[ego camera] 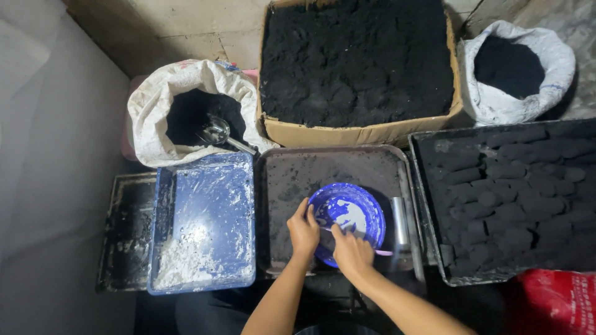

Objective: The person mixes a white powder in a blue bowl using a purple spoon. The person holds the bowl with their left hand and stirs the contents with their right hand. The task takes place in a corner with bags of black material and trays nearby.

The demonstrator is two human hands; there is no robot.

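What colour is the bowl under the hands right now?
The bowl is blue with white smears inside, seen best in the head view.

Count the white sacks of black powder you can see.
2. One sack is at upper left with a metal scoop in it; the other sack is at upper right beside the cardboard box. None looks hidden.

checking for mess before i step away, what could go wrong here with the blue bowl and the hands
1. The blue bowl sits in a soot-black tray; black dust could get into its white residue.
2. The left hand grips only the rim while the right hand works a pink tool; the bowl might tip.
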